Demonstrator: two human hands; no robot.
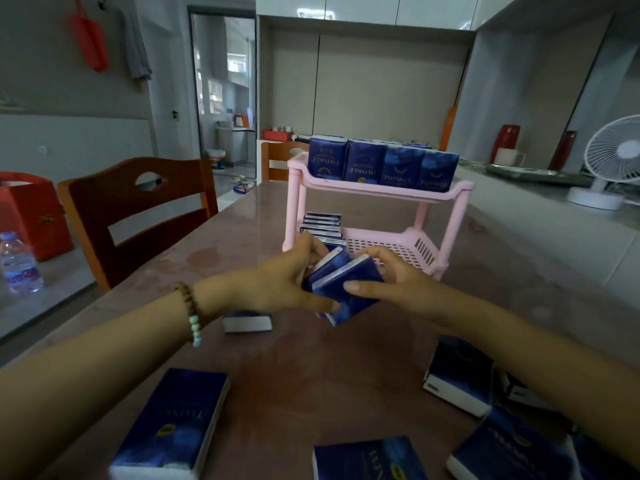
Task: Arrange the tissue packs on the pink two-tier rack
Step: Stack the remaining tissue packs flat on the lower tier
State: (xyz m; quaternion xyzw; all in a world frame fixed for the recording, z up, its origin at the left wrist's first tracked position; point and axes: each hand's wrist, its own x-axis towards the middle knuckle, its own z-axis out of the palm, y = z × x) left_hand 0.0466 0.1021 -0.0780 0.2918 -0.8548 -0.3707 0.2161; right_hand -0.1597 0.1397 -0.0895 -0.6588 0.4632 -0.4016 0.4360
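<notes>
Hands: left hand (280, 282) and right hand (391, 282) meet just in front of the rack (346, 187).
Fingers: both sets clamped on the held packs (346, 282), seemingly squaring them to go in together.
Rack: pink, two tiers, standing on the tabletop (311, 368).
Top row (381, 164): upright, filling the upper tier's front.
Lower packs (322, 225): stacked at the left; the free space beside them is probably the target.
Loose packs (173, 420): lying flat nearby, not yet placed.

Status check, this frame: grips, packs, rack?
Left grip and right grip both holding tissue packs at pink rack's lower tier. Top tier holds a row, lower part filled. Loose packs on table; nothing in the way.
</notes>
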